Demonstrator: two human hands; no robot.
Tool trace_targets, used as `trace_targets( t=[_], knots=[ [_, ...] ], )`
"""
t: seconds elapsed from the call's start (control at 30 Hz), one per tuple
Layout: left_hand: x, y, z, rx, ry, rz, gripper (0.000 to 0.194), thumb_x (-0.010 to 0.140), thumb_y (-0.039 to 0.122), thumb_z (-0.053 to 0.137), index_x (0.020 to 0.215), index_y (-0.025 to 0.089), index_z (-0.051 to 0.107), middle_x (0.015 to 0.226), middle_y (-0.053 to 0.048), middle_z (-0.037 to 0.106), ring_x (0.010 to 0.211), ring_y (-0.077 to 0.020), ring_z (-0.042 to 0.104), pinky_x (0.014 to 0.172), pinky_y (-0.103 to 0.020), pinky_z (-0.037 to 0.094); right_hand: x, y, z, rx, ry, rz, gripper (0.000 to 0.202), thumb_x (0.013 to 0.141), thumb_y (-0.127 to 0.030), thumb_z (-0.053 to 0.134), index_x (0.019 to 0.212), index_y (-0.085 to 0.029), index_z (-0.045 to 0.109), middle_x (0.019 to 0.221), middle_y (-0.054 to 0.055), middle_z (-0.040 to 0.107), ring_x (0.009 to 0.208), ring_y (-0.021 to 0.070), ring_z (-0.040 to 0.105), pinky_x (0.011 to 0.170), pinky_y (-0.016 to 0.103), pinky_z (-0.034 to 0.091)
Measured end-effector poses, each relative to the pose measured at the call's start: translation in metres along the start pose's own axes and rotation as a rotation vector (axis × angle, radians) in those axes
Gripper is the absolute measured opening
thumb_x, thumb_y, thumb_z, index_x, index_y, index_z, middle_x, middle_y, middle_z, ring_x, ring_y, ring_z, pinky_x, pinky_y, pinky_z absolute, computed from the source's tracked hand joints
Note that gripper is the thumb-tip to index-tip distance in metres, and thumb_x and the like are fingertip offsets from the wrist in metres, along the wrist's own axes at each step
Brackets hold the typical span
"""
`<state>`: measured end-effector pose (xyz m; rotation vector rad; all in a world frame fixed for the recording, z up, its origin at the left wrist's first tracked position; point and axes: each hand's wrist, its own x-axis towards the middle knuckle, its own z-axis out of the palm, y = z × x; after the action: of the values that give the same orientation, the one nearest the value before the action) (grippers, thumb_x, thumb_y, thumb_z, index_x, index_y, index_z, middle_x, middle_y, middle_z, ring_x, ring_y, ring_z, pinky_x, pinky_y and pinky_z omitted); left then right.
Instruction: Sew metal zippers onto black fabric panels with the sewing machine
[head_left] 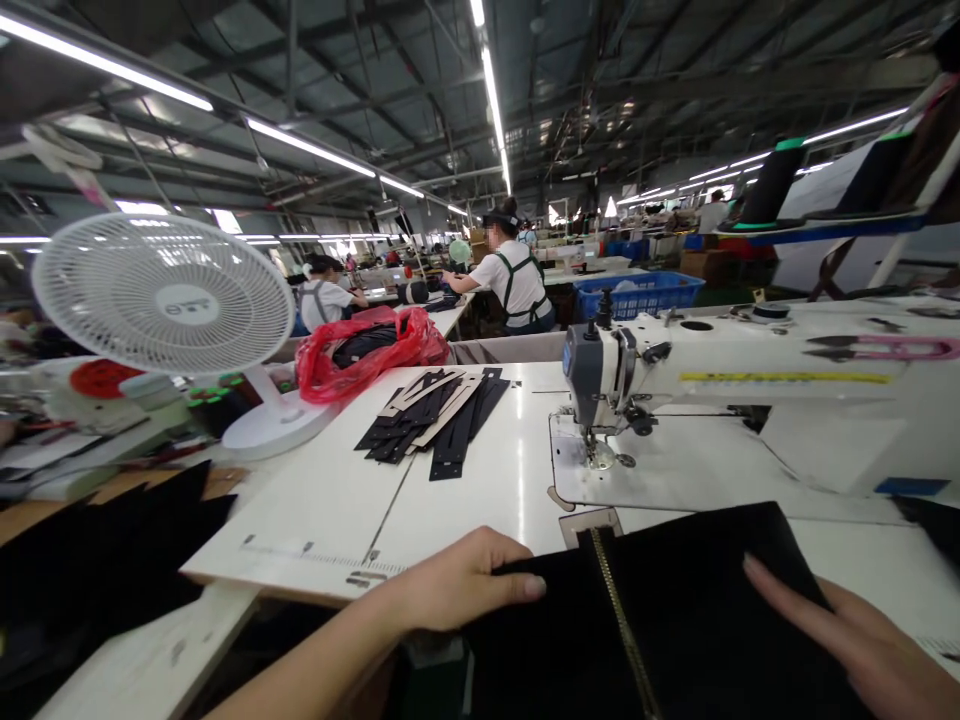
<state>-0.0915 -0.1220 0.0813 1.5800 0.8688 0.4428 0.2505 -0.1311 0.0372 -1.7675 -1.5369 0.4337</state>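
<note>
A black fabric panel [705, 600] with a brass-toothed zipper [619, 610] running down it is stretched between my hands at the table's front edge. My left hand [480, 580] pinches its left side, thumb on top and fingers underneath. On the right side, my right hand [847, 620] grips the panel with the thumb over it; the other fingers are mostly hidden behind. Just beyond the panel stands a white sewing machine [810, 370], its presser foot [598, 455] apart from the fabric.
Black and beige strips [435, 415] lie piled on the white table [300, 510]. Behind them sit a red plastic bag [337, 360] and a white fan [172, 300]. Pink-handled snips [885, 347] rest on the machine. A co-worker [514, 270] works ahead, near a blue basket [645, 290].
</note>
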Motion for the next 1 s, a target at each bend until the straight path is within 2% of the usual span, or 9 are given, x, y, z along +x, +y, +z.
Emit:
trace_targets(
  t=[0.1, 0.2, 0.3, 0.47, 0.57, 0.7, 0.77, 0.87, 1.0],
  knots=[
    [-0.006, -0.004, -0.006, -0.002, -0.013, -0.027, 0.041, 0.083, 0.050, 0.054, 0.068, 0.013, 0.052, 0.060, 0.004, 0.039, 0.056, -0.0080, 0.032, 0.049, -0.018, 0.025, -0.001, -0.044, -0.003, 0.126, -0.230, 0.192, 0.043, 0.065, -0.067, 0.049, 0.060, -0.029, 0.070, 0.065, 0.007, 0.068, 0.069, 0.0362, 0.064, 0.070, 0.050, 0.055],
    [-0.010, -0.006, -0.013, -0.003, -0.018, -0.050, 0.041, 0.083, 0.050, 0.054, 0.066, 0.013, 0.048, 0.058, 0.005, 0.035, 0.053, -0.0072, 0.028, 0.047, -0.018, 0.022, -0.001, -0.068, -0.006, 0.290, -0.335, 0.221, 0.046, 0.062, -0.070, 0.051, 0.064, -0.028, 0.069, 0.074, 0.006, 0.070, 0.080, 0.0350, 0.064, 0.081, 0.047, 0.052],
    [-0.013, -0.009, -0.016, 0.001, -0.005, -0.069, 0.042, 0.082, 0.051, 0.056, 0.064, 0.014, 0.045, 0.056, 0.006, 0.033, 0.050, -0.0065, 0.026, 0.044, -0.019, 0.019, -0.001, -0.075, -0.004, 0.390, -0.414, 0.228, 0.050, 0.063, -0.072, 0.052, 0.072, -0.026, 0.071, 0.083, 0.006, 0.071, 0.088, 0.0341, 0.063, 0.086, 0.043, 0.050],
    [-0.013, -0.015, -0.022, 0.035, 0.005, -0.105, 0.043, 0.082, 0.054, 0.053, 0.067, 0.014, 0.049, 0.056, 0.005, 0.037, 0.049, -0.0067, 0.030, 0.044, -0.018, 0.024, 0.001, -0.071, 0.008, 0.419, -0.494, 0.345, 0.054, 0.066, -0.072, 0.053, 0.081, -0.023, 0.072, 0.082, 0.010, 0.071, 0.086, 0.0351, 0.064, 0.074, 0.043, 0.054],
    [-0.002, -0.014, -0.037, 0.339, 0.071, -0.094, 0.043, 0.085, 0.054, 0.048, 0.068, 0.015, 0.054, 0.056, 0.004, 0.044, 0.050, -0.0085, 0.040, 0.046, -0.018, 0.032, 0.016, -0.070, 0.017, 0.388, -0.488, 0.255, 0.049, 0.074, -0.063, 0.052, 0.088, -0.020, 0.070, 0.087, 0.010, 0.070, 0.090, 0.0323, 0.063, 0.077, 0.040, 0.053],
    [0.016, -0.010, -0.051, 0.801, 0.335, -0.101, 0.032, 0.086, 0.045, 0.053, 0.087, 0.015, 0.063, 0.078, -0.004, 0.063, 0.074, -0.0210, 0.060, 0.067, -0.029, 0.047, 0.050, -0.066, 0.033, 0.147, -0.537, 0.023, 0.049, 0.082, -0.055, 0.043, 0.101, -0.014, 0.064, 0.082, 0.008, 0.069, 0.077, 0.0263, 0.065, 0.070, 0.036, 0.052],
    [0.019, -0.011, -0.044, 0.883, 0.465, -0.096, 0.034, 0.088, 0.036, 0.051, 0.115, 0.015, 0.055, 0.108, -0.012, 0.061, 0.103, -0.0283, 0.055, 0.089, -0.041, 0.041, 0.060, -0.059, 0.041, 0.060, -0.513, 0.016, 0.058, 0.080, -0.055, 0.044, 0.116, -0.010, 0.056, 0.079, 0.009, 0.068, 0.067, 0.0249, 0.063, 0.065, 0.036, 0.051],
    [0.016, -0.021, -0.015, 1.136, 0.578, -0.026, 0.054, 0.091, 0.040, 0.047, 0.137, 0.017, 0.033, 0.141, -0.016, 0.034, 0.132, -0.0316, 0.027, 0.106, -0.052, 0.020, 0.055, -0.048, 0.054, -0.137, -0.386, -0.026, 0.074, 0.079, -0.055, 0.047, 0.134, -0.006, 0.036, 0.085, 0.011, 0.067, 0.070, 0.0265, 0.062, 0.065, 0.038, 0.048],
    [0.008, -0.041, 0.014, 1.257, 0.450, 0.011, 0.067, 0.088, 0.058, 0.037, 0.142, 0.021, 0.023, 0.150, -0.013, 0.013, 0.137, -0.0339, 0.008, 0.106, -0.058, 0.016, 0.034, -0.035, 0.069, -0.517, -0.085, -0.372, 0.056, 0.089, -0.040, 0.034, 0.134, -0.007, 0.036, 0.107, 0.017, 0.064, 0.071, 0.0283, 0.064, 0.054, 0.037, 0.048]
  ],
)
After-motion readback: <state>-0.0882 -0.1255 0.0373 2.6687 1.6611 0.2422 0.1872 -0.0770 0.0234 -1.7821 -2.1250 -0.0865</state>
